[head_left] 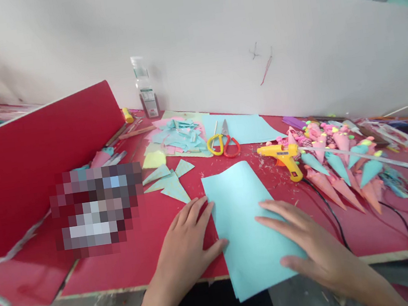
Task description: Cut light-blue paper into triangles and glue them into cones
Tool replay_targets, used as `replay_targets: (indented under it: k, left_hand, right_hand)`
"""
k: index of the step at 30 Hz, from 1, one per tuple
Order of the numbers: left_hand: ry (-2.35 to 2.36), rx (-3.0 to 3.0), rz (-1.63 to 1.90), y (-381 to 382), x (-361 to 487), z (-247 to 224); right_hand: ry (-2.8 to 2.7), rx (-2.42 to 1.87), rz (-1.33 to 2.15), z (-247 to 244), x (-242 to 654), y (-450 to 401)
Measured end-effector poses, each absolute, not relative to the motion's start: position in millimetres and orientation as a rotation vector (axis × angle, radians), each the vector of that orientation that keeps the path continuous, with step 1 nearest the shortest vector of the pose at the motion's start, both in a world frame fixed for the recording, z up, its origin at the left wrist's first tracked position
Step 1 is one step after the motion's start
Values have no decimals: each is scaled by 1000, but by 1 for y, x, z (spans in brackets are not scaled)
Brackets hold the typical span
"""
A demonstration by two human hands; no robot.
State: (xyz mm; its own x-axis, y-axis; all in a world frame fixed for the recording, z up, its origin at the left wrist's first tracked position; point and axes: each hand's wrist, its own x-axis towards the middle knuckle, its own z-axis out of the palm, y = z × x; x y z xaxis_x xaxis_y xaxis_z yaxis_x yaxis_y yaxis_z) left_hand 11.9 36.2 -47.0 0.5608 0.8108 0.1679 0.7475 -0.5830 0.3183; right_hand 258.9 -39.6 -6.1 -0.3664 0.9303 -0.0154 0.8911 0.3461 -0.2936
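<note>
Light blue paper [252, 227], seemingly folded or in layers, lies at the red table's front edge, its near corner jutting past it. My left hand [189, 241] rests along the paper's left edge, thumb and fingertips touching it, fingers apart. Over the paper's right side is my right hand [307, 239], fingers spread; whether all its fingertips press on the sheet I cannot tell. Beyond the paper lie scissors [223, 142] with one yellow and one red handle. Several pale cut paper triangles [171, 178] are to the left.
A yellow glue gun [284, 157] with a black cord lies right, beside pink and blue paper cones [337, 154]. Blue sheets [249, 127] and paper scraps [179, 136] lie at the back. A bottle [147, 92] stands against the white wall; a red panel [45, 160] rises on the left.
</note>
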Motion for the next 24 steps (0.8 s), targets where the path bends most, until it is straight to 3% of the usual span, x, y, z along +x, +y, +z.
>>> replay_targets:
  k: [9,24]
  left_hand:
    - [1304,2619,452,37,13,-48]
    - [1287,2647,459,35,13,-47]
  right_hand:
    - [-2458,-1808,416,-6,257,10]
    - [-2399,-1846,532,-21,264,13]
